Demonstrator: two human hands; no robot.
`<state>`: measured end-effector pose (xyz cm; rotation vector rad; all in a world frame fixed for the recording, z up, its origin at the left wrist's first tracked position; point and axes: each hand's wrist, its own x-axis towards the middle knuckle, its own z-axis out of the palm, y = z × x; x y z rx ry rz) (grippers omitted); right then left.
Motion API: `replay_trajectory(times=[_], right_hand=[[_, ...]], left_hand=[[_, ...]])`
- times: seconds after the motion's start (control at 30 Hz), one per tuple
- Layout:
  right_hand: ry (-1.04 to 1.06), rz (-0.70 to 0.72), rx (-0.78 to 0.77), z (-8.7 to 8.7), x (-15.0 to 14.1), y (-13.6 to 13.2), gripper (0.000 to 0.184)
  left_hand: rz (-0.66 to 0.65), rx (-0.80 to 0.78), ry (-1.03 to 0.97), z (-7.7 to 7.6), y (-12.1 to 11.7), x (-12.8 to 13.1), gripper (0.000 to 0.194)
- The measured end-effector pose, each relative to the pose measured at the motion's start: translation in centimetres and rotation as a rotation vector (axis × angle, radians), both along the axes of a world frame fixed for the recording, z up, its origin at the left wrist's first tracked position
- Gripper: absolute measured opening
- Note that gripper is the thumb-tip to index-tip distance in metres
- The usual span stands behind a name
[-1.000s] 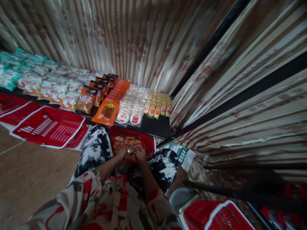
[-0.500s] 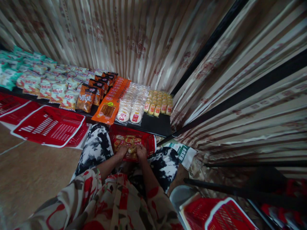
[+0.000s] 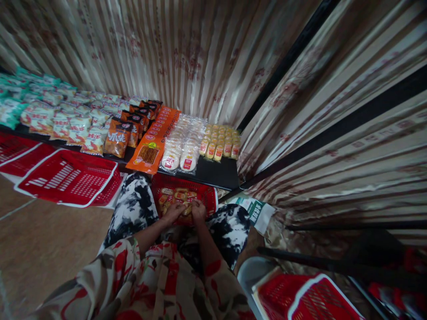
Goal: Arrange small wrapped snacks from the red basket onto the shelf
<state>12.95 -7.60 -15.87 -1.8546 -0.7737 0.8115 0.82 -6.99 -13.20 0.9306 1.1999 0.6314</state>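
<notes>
Between my knees, a red basket holds several small wrapped yellow snack cakes. Over its near side, my left hand reaches in from the left, its fingers closed on one wrapped snack cake. My right hand is closed at the right side of that same packet. The fingers partly cover it. Just beyond the basket, rows of matching yellow snack cakes stand on the right end of a black shelf.
Left of the yellow cakes are packs of round white crackers, a flat orange packet, brown-orange bags and pale snack bags. Red baskets stand at the left and lower right. Black poles cross a striped curtain.
My left hand has shifted right, its fingers now stretched over the packet. My right hand's fingers have drawn in and up slightly. The packets on the shelf stay as they were.
</notes>
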Motion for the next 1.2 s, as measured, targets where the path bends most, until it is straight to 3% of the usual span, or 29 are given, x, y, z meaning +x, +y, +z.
replay_trajectory(times=[0.23,0.57,0.77,0.9,1.2], right_hand=[[-0.043,0.006,-0.042,0.6,0.1,0.0,0.024],[-0.208,0.073,-0.095,1.1,0.0,-0.3,0.029],[-0.273,0.119,-0.053,1.1,0.0,-0.3,0.029],[-0.264,0.128,-0.006,1.4,-0.2,-0.3,0.031],[-0.052,0.154,0.134,2.3,0.2,0.3,0.032]], left_hand=[[-0.065,0.106,0.068,-0.3,-0.1,0.1,0.029],[-0.145,0.073,0.030,0.1,-0.1,-0.1,0.029],[-0.240,0.076,0.004,-1.1,-0.1,-0.1,0.041],[-0.285,0.065,-0.018,-0.9,-0.1,0.0,0.048],[-0.120,-0.031,-0.087,0.5,0.5,0.7,0.026]])
